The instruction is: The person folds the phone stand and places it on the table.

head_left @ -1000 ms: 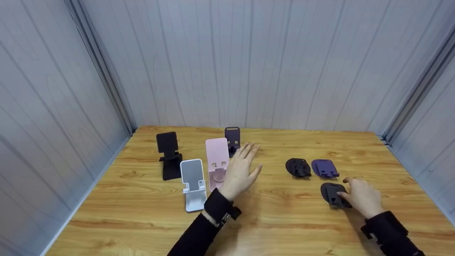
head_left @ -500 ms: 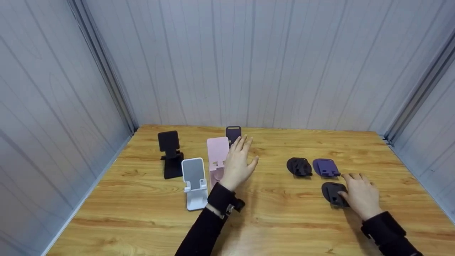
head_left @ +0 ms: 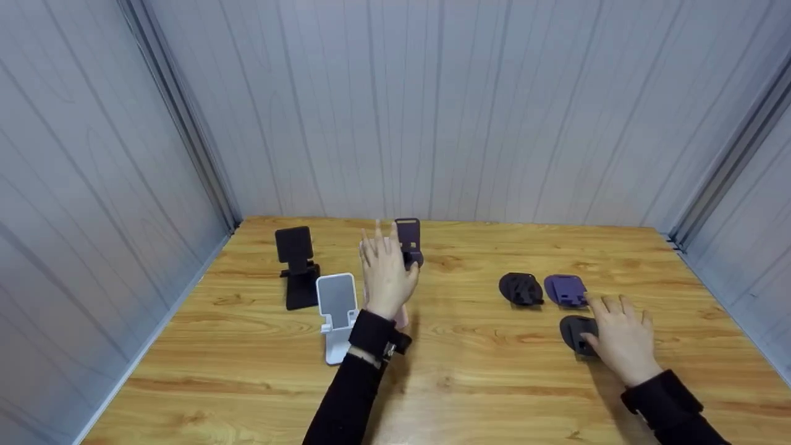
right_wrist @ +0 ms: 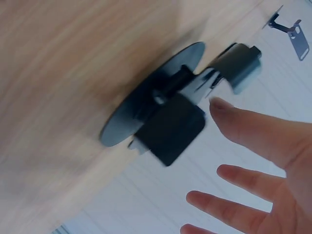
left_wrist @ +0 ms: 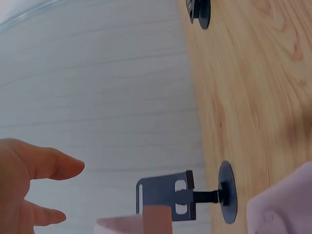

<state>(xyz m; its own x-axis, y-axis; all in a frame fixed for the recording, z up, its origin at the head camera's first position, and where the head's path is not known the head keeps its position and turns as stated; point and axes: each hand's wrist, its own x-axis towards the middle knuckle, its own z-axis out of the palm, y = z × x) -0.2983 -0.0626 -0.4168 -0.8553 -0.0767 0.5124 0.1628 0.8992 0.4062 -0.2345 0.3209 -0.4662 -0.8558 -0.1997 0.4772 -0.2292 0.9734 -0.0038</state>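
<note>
My left hand reaches over a pink phone stand, fingers extended, and covers most of it. In the left wrist view, pink parts of that stand appear at the lower edge, with the thumb and a finger apart from them. My right hand is beside a folded dark phone stand with a round base. Seen from the right wrist, the thumb tip is close to this folded stand, while the other fingers extend loosely below and grip nothing.
Left of the pink stand, a white stand and a black stand stand unfolded. A dark purple stand rises behind. Folded black and purple stands lie at right. Panelled walls bound the wooden table.
My left hand has moved left, from the right side of the pink stand to over it. The right hand's fingers have shifted slightly; its dark folded stand stays in place.
</note>
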